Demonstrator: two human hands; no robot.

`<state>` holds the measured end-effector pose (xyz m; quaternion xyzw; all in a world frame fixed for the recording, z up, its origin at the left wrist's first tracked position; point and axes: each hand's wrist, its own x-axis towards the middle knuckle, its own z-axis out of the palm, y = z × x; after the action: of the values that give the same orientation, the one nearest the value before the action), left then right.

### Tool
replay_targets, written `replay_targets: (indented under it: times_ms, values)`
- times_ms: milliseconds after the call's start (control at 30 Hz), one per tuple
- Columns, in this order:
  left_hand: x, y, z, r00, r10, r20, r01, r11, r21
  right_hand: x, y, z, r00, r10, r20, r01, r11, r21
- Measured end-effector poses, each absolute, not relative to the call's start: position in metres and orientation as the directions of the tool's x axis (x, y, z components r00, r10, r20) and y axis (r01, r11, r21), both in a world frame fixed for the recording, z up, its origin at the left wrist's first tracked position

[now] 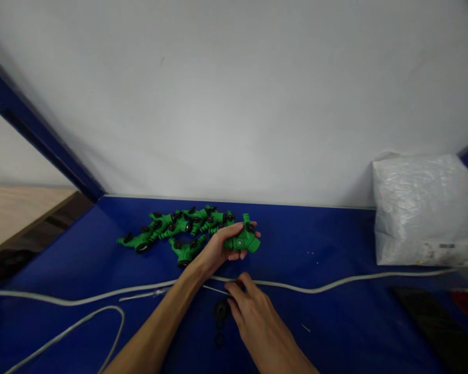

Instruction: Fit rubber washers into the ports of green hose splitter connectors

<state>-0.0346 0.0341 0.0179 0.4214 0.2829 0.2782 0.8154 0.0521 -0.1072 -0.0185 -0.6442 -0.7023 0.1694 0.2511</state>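
Note:
My left hand (217, 248) is wrapped round a green hose splitter (250, 242) with a black valve lever, held just above the blue table. Lower down, my right hand (255, 311) rests at the table with its fingers curled together. A dark bit shows at its fingertips, too small to name. Beside those fingers lie black ring-shaped parts (220, 310) and a thinner black ring (219, 341). A thin pale rod (215, 289) runs up to the right fingertips; my left forearm crosses in front of its line.
Several more green splitters (185, 251) lie grouped left of my left hand. A white cable (315, 290) crosses the blue table (335, 327), and another loops (117, 309) at left. At right stands a white plastic-wrapped package (421, 213) near a dark flat object (432, 322).

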Motion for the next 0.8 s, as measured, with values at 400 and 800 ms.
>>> replay_targets:
  times_ms: [400, 800]
  values:
    - [-0.031, 0.028, 0.017, 0.711, 0.659, -0.247, -0.224, 0.544, 0.808, 0.101, -0.119, 0.018, 0.316, 0.932, -0.175, 0.070, -0.207, -0.976]
    - [-0.024, 0.025, 0.011, 0.714, 0.678, -0.175, -0.268, 0.495, 0.827, 0.099, -0.108, 0.026, 0.241, 0.842, -0.482, -0.824, -0.084, -0.560]
